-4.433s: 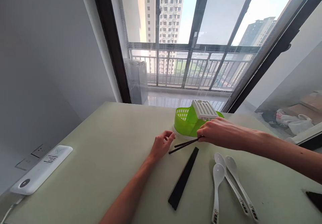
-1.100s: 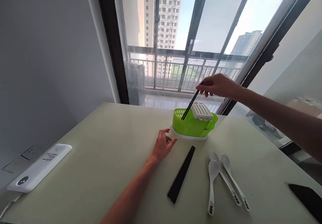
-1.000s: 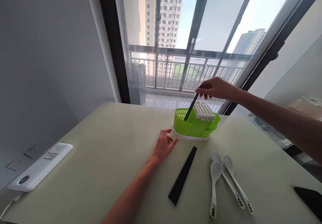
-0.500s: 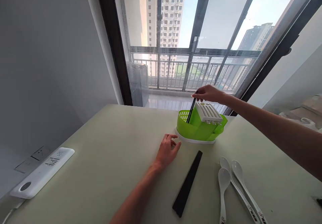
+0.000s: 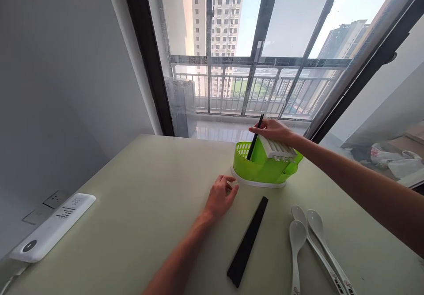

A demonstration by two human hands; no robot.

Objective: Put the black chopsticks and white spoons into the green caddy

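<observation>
1. Head view. Right hand [image 5: 273, 130] pinches the black chopsticks [image 5: 255, 138] near their top end, fingers closed on them; their lower ends are already inside the green holder [image 5: 261, 168], in the compartment left of its white slotted insert [image 5: 277, 149].
2. Left hand [image 5: 221, 195] rests on the worktop [image 5: 139, 198] just short of the holder's white base, fingers loosely curled, holding nothing.
3. My judgement: lower the sticks straight until they bottom out, then loosen the pinch; a brace against the base would stop the light holder tipping.
4. Holder: glossy translucent plastic, oval, perforated rim. Chopsticks: thin, rigid, smooth, likely slippery.
5. Near the edge: a flat matte black strip [image 5: 248, 241] and three glazed white spoons [image 5: 306, 242], lying close together. White power strip [image 5: 49, 228] far left.
</observation>
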